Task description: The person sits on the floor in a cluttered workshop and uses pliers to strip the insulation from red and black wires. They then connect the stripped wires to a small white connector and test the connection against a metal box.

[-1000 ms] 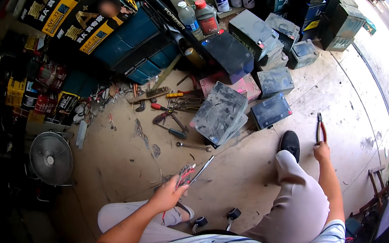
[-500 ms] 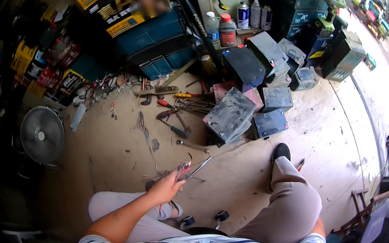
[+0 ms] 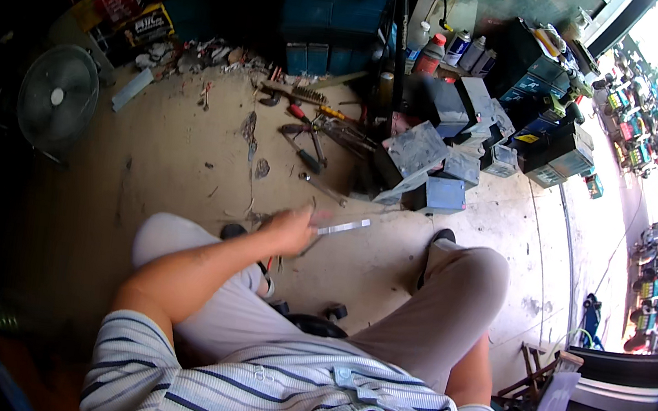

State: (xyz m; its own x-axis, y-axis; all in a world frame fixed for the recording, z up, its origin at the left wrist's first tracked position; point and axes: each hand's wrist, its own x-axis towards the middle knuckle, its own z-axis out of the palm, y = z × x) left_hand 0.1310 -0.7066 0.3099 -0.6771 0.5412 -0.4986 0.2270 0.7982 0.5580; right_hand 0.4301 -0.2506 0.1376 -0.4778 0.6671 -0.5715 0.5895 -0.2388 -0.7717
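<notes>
My left hand point(image 3: 289, 229) is closed around a slim silver metal tool point(image 3: 344, 226) whose free end points to the right, above the floor between my knees. Thin reddish strands, blurred by motion and wire-like, show by the same fingers. What kind of tool it is cannot be made out. My right upper arm goes down behind my right thigh, and its hand is hidden. Beyond my left hand, a wrench point(image 3: 323, 189) lies on the floor. Past it is a pile of hand tools, among them a screwdriver point(image 3: 300, 149) and a wire brush point(image 3: 308, 94).
Dusty used batteries point(image 3: 416, 149) are heaped ahead on the right, with bottles and spray cans point(image 3: 458, 47) behind. A round fan point(image 3: 56, 96) stands at left. Dark battery cases point(image 3: 332, 13) are stacked at the back. A wooden stool point(image 3: 532, 370) stands at right, near the bright doorway.
The view has turned to the right, bringing more of the street outside into sight. My left hand still grips the silver tool, which now points more level to the right.
</notes>
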